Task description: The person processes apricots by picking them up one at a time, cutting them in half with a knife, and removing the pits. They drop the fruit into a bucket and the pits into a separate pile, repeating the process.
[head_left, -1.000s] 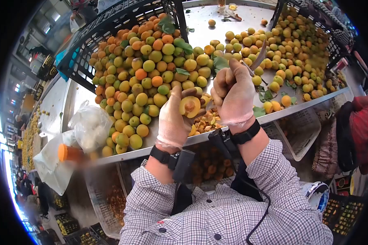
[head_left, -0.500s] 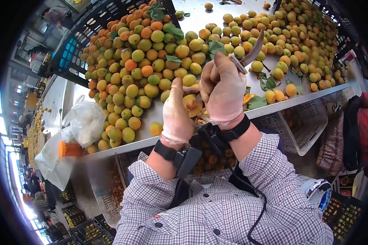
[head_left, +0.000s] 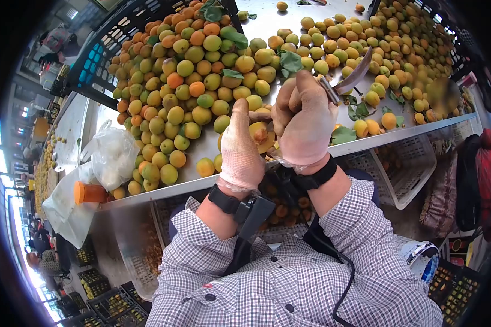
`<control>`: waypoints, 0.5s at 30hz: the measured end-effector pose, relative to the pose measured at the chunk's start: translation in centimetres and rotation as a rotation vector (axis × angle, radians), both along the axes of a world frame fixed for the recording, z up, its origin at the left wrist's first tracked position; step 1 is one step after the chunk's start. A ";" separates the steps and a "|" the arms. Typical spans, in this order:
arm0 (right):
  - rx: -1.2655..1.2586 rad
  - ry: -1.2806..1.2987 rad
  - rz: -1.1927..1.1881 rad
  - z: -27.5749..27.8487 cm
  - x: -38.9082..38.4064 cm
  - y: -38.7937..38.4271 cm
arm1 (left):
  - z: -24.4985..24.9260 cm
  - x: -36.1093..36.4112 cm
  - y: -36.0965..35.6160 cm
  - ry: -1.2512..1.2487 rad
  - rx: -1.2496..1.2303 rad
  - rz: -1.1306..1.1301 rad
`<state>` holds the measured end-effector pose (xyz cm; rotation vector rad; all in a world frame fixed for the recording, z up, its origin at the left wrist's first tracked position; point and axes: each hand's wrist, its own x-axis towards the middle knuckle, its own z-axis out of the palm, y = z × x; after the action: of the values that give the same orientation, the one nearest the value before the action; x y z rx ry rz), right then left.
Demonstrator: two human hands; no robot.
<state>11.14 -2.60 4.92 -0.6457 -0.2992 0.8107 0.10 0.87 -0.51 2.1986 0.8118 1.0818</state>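
My left hand (head_left: 241, 147), in a pale stained glove, is closed around a cut apricot (head_left: 265, 140); its yellow flesh and brown middle face my right side. My gloved right hand (head_left: 305, 120) grips a curved knife (head_left: 357, 75), whose blade points up and away to the right. The two hands are close together above the table's front edge, and the thumb of the left stands upright. Part of the apricot is hidden behind the fingers. Beyond the left hand lies a large heap of green, yellow and orange apricots (head_left: 185, 68).
More apricots (head_left: 409, 54) cover the metal table (head_left: 202, 188) at right, among loose leaves (head_left: 343, 135). Black crates (head_left: 84, 82) stand behind the heaps. At left are a plastic bag (head_left: 114, 155) and an orange jar (head_left: 90, 193). A white crate (head_left: 403, 180) sits below the table edge.
My right hand and the knife have shifted slightly right, and the blade has tilted more to the right. The left hand still holds the cut apricot. The view has moved a little.
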 end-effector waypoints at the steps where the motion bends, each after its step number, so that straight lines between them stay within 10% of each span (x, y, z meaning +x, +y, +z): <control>1: -0.032 -0.056 -0.010 -0.2 -0.1 0.1 | -0.1 0.0 0.0 0.013 -0.028 0.022; 5: -0.110 -0.076 -0.042 -0.2 -0.5 0.5 | 0.1 0.2 -0.2 0.046 0.048 0.063; 7: -0.074 -0.001 0.001 -0.3 0.1 0.6 | 1.2 0.7 -0.6 -0.426 -0.806 0.011; 15: -0.011 0.325 0.128 -2.2 2.1 1.3 | 2.4 1.3 -0.5 -0.564 -1.227 0.053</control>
<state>13.23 -1.35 2.71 -0.4989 -0.0405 1.0250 1.37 0.42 1.88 0.8072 0.9015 0.7933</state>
